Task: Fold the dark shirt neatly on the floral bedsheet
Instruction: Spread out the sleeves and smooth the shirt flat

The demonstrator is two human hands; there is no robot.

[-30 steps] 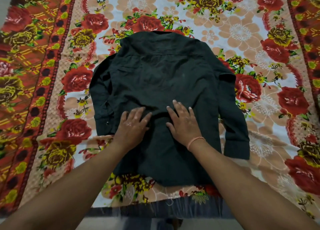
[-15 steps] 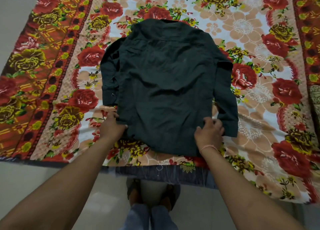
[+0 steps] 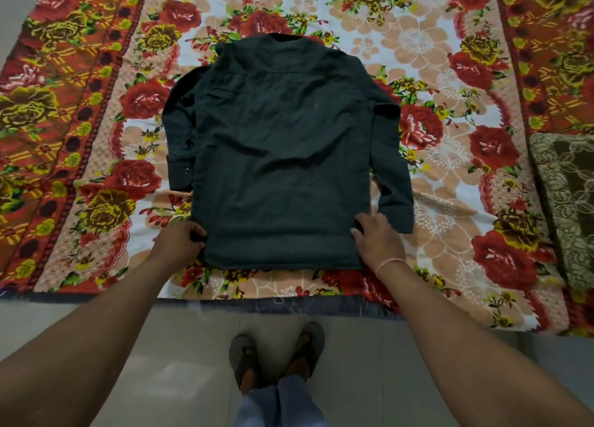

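The dark shirt (image 3: 283,150) lies back-up on the floral bedsheet (image 3: 450,208), collar at the far end, hem towards me. Its two sleeves run down along the sides of the body. My left hand (image 3: 178,243) grips the shirt's lower left corner with curled fingers. At the lower right corner my right hand (image 3: 376,240) holds the side edge near the hem, fingers curled onto the cloth. A thin band circles my right wrist.
The bedsheet's near edge (image 3: 289,303) hangs over the bed front. A brown patterned cushion or blanket (image 3: 565,201) lies at the right edge. Below are a tiled floor (image 3: 180,362) and my feet in sandals (image 3: 276,359).
Both hands left the middle of the shirt's back, where they lay flat, and slid out to the two lower corners, which they now grip. The view pulled back from the bed.
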